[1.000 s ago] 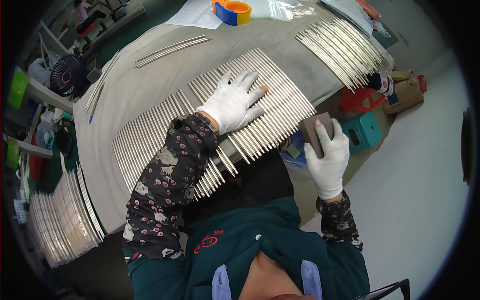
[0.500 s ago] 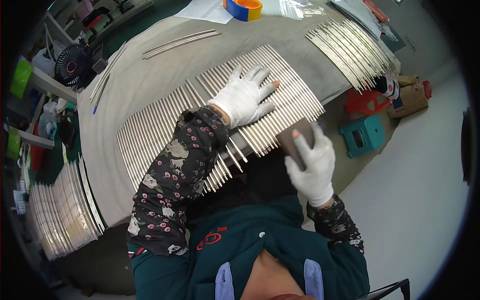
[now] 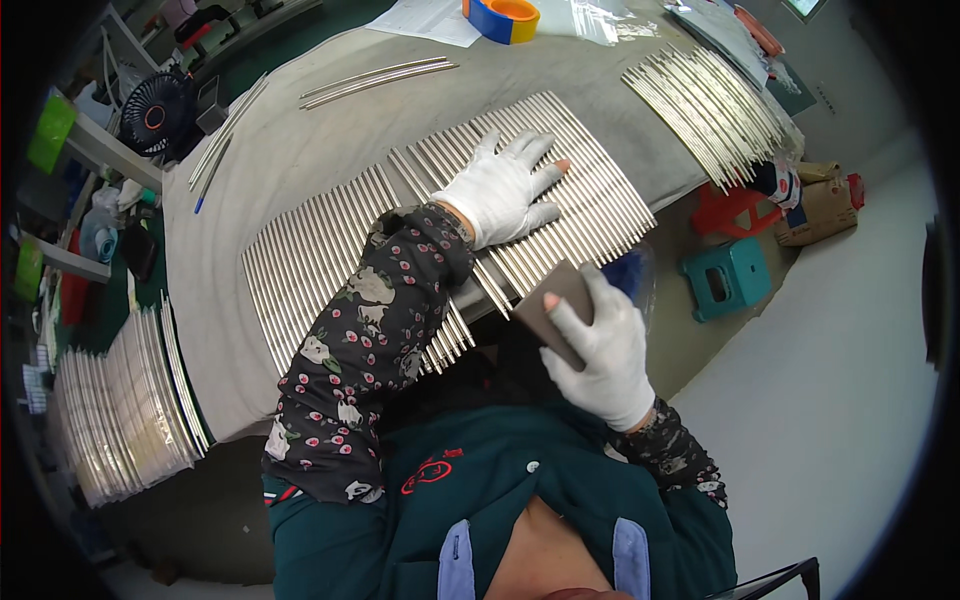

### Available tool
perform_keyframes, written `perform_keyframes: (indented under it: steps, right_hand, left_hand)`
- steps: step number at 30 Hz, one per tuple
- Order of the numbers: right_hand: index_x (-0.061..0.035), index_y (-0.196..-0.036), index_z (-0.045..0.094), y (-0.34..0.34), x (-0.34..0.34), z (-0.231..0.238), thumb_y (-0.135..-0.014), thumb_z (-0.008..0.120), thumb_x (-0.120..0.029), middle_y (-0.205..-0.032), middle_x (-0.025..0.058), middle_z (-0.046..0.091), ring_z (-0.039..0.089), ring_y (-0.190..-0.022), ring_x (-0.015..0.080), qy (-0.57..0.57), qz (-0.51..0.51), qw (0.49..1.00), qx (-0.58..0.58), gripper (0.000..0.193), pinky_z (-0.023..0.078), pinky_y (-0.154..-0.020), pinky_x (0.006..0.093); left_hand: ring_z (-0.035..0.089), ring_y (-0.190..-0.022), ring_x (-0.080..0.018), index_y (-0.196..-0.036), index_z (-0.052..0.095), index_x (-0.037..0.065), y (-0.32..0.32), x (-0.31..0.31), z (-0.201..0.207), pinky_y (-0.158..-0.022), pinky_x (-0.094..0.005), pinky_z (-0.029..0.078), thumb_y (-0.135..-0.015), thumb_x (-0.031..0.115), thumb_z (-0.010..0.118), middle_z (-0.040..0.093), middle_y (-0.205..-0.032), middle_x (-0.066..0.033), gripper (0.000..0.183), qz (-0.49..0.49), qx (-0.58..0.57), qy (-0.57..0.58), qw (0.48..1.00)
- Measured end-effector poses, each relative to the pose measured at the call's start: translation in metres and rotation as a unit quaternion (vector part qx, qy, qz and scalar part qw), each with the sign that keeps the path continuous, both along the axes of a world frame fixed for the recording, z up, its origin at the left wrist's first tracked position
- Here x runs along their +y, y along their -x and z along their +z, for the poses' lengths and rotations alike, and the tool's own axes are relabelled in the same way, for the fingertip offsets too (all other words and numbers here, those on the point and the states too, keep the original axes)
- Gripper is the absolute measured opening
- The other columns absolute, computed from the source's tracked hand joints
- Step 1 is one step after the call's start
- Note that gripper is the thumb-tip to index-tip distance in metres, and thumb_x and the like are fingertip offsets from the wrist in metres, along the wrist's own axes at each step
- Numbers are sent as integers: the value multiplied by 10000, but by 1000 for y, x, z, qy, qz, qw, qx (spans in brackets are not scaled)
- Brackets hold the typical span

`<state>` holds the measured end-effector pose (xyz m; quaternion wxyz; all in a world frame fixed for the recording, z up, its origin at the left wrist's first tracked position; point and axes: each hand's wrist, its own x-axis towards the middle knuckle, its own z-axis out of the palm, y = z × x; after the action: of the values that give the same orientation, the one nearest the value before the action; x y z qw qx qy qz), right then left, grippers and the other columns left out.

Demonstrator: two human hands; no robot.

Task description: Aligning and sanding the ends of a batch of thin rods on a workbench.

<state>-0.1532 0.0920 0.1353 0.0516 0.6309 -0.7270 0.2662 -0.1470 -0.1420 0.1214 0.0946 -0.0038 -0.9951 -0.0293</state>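
Observation:
Many thin metal rods (image 3: 318, 262) lie side by side in a broad row along the near edge of the table, their near ends sticking out past it. My left hand (image 3: 497, 192), in a white glove with a bare fingertip, rests flat across the right part of the row, fingers spread. My right hand (image 3: 605, 350), gloved too, grips a brown-grey rectangular block (image 3: 556, 314), which looks like a sanding block. It is at the rod ends on the near side; whether it touches them I cannot tell.
A few loose rods (image 3: 380, 80) lie farther back, others beside a pen (image 3: 212, 175) at the left. Rod bundles stand at the right (image 3: 705, 115) and lower left (image 3: 125, 405). Tape rolls (image 3: 503, 20) and papers lie at the far edge. A teal stool (image 3: 727, 278) stands at right.
My right hand has moved left and nearer to me with the block, along the rod ends. My left hand stays flat on the rods. The whole view has shifted slightly.

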Motion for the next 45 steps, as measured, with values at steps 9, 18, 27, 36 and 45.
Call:
perform_keyframes:
  steps: [9,18,27,36,45]
  right_hand:
    - [-154,-1153,588,-12,31,1,-554,762,-167,-1254,264,463,524,-994,362,-15,-106,994,38,623,434,-807,425]
    - [-151,-1147,584,-36,9,-7,-591,750,-210,-1241,280,466,539,-948,355,-44,-77,996,-19,584,441,-757,417]
    - [-150,-1190,546,-34,8,-1,-563,770,-178,-1255,278,443,537,-958,372,31,12,999,-13,666,442,-765,420]
    - [-114,-1144,585,-16,0,9,-584,759,-190,-1202,297,479,524,-991,410,41,-42,998,34,591,448,-820,431]
    - [-125,-1154,580,-23,-2,12,-607,746,-208,-1229,299,465,532,-987,403,14,-1,1000,5,577,429,-816,461]
  left_hand:
    - [237,-1375,-321,-1402,329,68,-55,-69,16,-1125,-483,161,-922,476,438,317,-1450,-182,640,200,44,-49,978]
    - [262,-1367,-316,-1392,355,84,-89,-78,-3,-1127,-421,200,-924,465,443,339,-1441,-183,609,154,-11,-97,983]
    - [288,-1337,-365,-1395,365,126,-73,-57,-3,-1086,-476,259,-931,458,421,295,-1446,-204,573,167,-11,38,985]
    - [242,-1375,-307,-1422,331,170,-39,-45,-2,-1107,-492,202,-926,527,369,267,-1477,-167,612,184,-47,32,981]
    - [221,-1386,-303,-1432,312,178,-38,-45,1,-1102,-505,199,-925,536,358,253,-1486,-164,622,194,-56,20,979]
